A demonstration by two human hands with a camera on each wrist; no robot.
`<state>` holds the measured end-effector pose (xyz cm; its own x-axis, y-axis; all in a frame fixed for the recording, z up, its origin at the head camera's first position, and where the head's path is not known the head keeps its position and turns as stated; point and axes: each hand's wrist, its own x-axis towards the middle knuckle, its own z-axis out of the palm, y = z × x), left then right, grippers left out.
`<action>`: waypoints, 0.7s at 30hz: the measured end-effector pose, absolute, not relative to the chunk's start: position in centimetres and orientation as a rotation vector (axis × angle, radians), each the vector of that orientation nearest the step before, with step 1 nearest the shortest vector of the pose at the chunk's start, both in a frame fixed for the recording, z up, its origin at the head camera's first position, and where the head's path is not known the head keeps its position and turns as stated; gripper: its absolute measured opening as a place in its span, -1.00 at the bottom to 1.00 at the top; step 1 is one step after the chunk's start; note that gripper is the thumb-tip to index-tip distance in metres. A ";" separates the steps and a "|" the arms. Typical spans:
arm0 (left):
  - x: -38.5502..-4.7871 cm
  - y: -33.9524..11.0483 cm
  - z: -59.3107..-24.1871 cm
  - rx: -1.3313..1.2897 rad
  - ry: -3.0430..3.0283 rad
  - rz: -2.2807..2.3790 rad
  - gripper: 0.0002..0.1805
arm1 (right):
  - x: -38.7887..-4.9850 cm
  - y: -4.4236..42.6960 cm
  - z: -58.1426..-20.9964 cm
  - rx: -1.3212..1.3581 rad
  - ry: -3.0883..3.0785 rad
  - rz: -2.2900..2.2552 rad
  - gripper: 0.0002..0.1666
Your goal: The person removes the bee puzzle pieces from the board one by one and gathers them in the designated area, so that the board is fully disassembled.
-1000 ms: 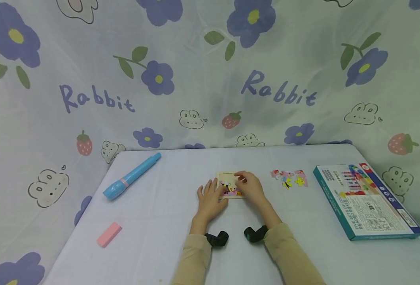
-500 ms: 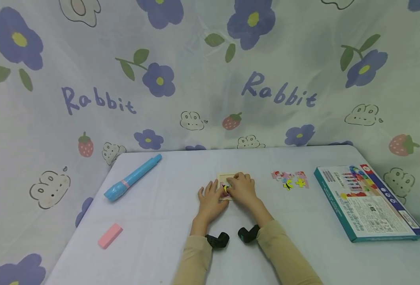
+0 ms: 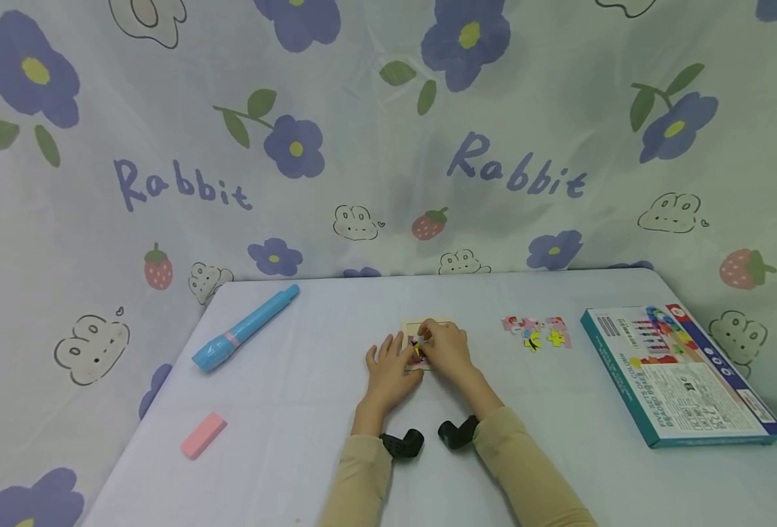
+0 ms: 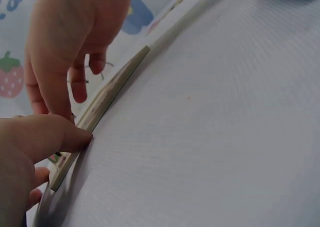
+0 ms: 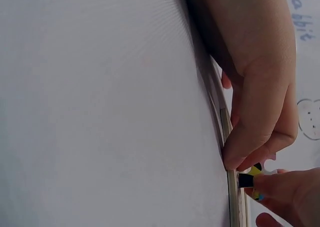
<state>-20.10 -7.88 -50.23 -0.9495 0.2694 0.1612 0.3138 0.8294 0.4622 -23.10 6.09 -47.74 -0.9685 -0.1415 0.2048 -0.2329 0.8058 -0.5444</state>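
A small wooden puzzle tray (image 3: 410,323) lies on the white-covered table, partly hidden by both hands. My left hand (image 3: 389,373) rests on its left side, fingers spread, thumb against the near edge; the tray edge (image 4: 117,84) shows beside it in the left wrist view. My right hand (image 3: 451,350) is over the tray's right part with thumb and index bent together. In the right wrist view a yellow-and-black puzzle piece (image 5: 257,168) stands tilted at those fingertips, apparently pinched, close to the left fingers. Several loose puzzle pieces (image 3: 537,331) lie to the right.
A boxed set (image 3: 681,373) with a teal side lies at the far right. A light-blue pen-shaped tube (image 3: 246,329) is at the back left, and a pink block (image 3: 203,435) at the front left. A patterned cloth (image 3: 388,146) hangs behind the table.
My right hand has moved left over the tray, closer to the left hand, then shifted slightly. The left hand stays in place, and the loose pieces have not moved.
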 end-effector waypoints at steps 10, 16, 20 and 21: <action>-20.3 -7.8 -50.5 -0.451 -2.901 -0.779 -0.86 | -23.0 7.9 -46.9 0.101 -2.632 1.284 -0.86; -20.4 -7.8 -50.4 -0.446 -2.907 -0.773 -0.87 | -22.9 10.1 -47.5 -0.055 -2.636 1.377 -0.83; -20.3 -7.8 -50.4 -0.451 -2.914 -0.790 -0.87 | -22.8 11.4 -47.7 -0.101 -2.598 1.395 -0.80; -20.2 -7.8 -50.3 -0.452 -2.914 -0.794 -0.87 | -22.8 11.7 -47.7 -0.110 -2.594 1.391 -0.80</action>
<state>-20.24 -7.76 -50.34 -0.9524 0.2591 0.1609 0.3049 0.8213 0.4821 -22.80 11.71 -47.72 -0.9781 0.1570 0.1368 -0.0272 0.5553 -0.8312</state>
